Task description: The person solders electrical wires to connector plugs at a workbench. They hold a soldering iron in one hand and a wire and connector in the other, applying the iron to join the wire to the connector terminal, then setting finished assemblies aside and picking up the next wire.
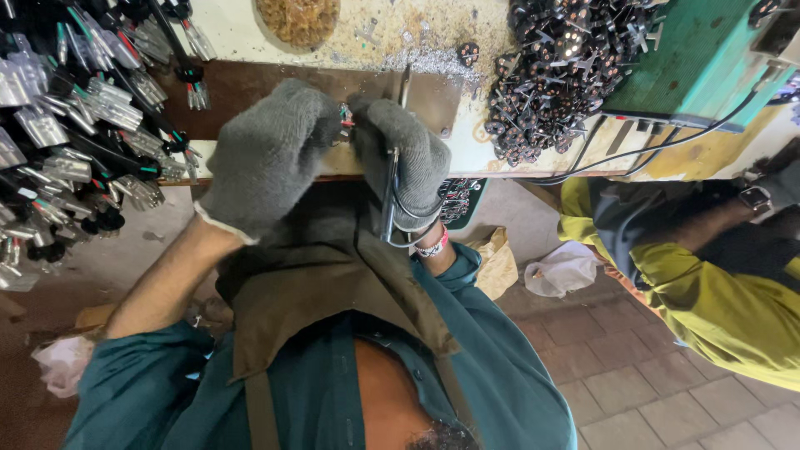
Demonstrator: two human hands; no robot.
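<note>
Small wired part [344, 117] pinched at the bench edge [500, 158], centre of scene, between both gloved hands. Left hand [267, 154] curled shut on it; right hand [404, 158] closed round metal pliers [389, 196]. Far left, heap of wired connectors [75, 117]; far right, pile of dark round pieces [558, 67].

Two grey-gloved hands — one left [265, 158], one right [403, 162] — and one metal tool [390, 196]. Two heaps of small parts lie on the bench [250, 37] — wired connectors [75, 125] far left, black round pieces [558, 67] far right. One green machine [700, 58].
</note>
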